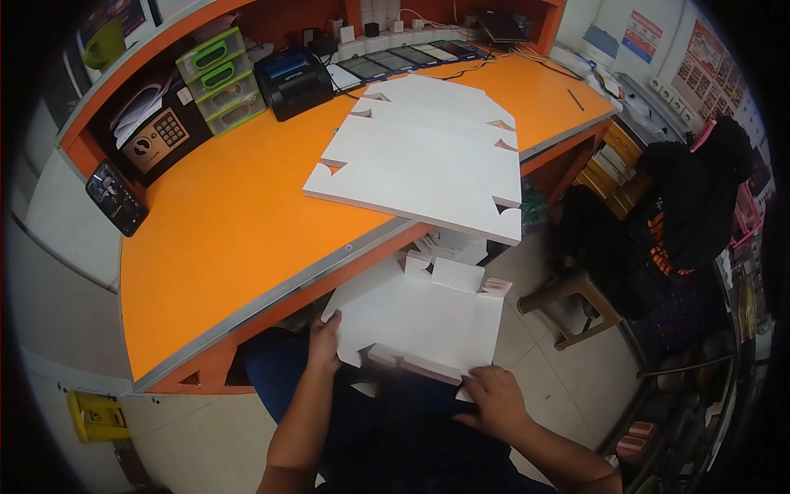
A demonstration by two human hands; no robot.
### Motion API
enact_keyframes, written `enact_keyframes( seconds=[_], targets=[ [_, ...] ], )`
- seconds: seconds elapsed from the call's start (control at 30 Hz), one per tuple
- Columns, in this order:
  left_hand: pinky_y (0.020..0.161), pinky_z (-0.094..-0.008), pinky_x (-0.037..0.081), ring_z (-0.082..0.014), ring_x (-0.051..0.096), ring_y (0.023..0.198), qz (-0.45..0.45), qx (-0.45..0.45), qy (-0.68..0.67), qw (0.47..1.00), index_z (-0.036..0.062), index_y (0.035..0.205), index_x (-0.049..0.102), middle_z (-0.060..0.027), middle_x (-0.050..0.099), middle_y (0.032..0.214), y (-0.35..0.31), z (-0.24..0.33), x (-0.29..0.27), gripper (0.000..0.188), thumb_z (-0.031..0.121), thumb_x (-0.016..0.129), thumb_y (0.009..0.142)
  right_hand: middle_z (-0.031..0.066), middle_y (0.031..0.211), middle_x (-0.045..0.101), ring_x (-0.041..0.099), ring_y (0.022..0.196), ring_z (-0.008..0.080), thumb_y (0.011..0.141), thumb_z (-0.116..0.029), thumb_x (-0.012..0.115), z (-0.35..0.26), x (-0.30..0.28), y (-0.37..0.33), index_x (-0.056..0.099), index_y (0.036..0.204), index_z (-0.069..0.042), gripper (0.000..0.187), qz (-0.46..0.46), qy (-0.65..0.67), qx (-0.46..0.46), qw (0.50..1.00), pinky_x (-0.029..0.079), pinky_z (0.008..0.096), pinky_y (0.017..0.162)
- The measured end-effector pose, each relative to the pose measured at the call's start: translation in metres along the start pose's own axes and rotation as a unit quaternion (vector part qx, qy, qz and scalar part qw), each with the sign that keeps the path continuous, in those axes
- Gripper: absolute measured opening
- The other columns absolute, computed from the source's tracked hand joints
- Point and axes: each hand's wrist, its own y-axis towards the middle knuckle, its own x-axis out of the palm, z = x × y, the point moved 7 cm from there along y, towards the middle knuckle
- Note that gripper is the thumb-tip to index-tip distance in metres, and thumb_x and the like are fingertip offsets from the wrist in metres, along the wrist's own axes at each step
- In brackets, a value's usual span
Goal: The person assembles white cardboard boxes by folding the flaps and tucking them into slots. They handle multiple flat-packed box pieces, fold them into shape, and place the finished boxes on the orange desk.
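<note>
A white cardboard box blank [415, 317], partly folded, lies over my lap just below the desk edge. Small flaps stand up along its far side, and its near edge is bent up as a low wall. Its left edge is pinched in my left hand [324, 344], thumb on top. My right hand [496, 402] grips the near right corner, fingers bent over the folded edge; the thumb's contact is unclear. Beyond it, a stack of flat white box blanks [424, 156] with notched sides rests on the orange desk, overhanging its front edge.
The orange desk [222, 247] carries a black printer [296, 82], green-trimmed drawers [220, 82], a safe [156, 140] and a propped phone [117, 198]. Several flat dark devices [395, 59] line the back. To the right, a person in black [666, 214] sits near a brown stool [576, 305].
</note>
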Motion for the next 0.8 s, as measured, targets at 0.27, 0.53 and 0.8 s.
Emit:
enact_keyframes(
  seconds=[0.27,0.53,0.8],
  targets=[
    [0.088,-0.0381,0.055,-0.0253,0.067,0.103,0.007,0.002,0.001,1.0,-0.0026,0.132,0.05,-0.0161,0.064,0.118,-0.003,0.006,-0.001,0.039,0.013,0.059,0.098,0.0147,0.115,0.059,0.058,0.108,0.0344,0.066,-0.006,0.075,0.02,0.015,0.001,0.062,0.116,-0.004,0.051,0.068,-0.015,0.002,0.998,0.052,0.0426,0.088],
    [0.09,-0.0386,0.053,-0.0258,0.066,0.105,0.016,0.011,0.031,0.999,-0.0042,0.134,0.049,-0.0163,0.064,0.12,-0.006,0.011,0.0,0.04,0.012,0.057,0.098,0.0136,0.108,0.062,0.062,0.099,0.0334,0.07,0.001,0.068,0.029,0.02,0.009,0.065,0.108,-0.002,0.039,0.132,-0.048,-0.035,0.989,0.055,0.041,0.081],
    [0.09,-0.0382,0.053,-0.0256,0.066,0.105,0.021,-0.014,0.043,0.999,-0.0038,0.133,0.049,-0.0157,0.063,0.12,-0.002,0.009,-0.003,0.041,0.014,0.058,0.098,0.0115,0.092,0.068,0.067,0.087,0.0331,0.076,-0.002,0.065,0.046,0.009,0.018,0.067,0.1,-0.004,0.024,0.15,-0.042,0.019,0.988,0.056,0.0414,0.073]
  ],
)
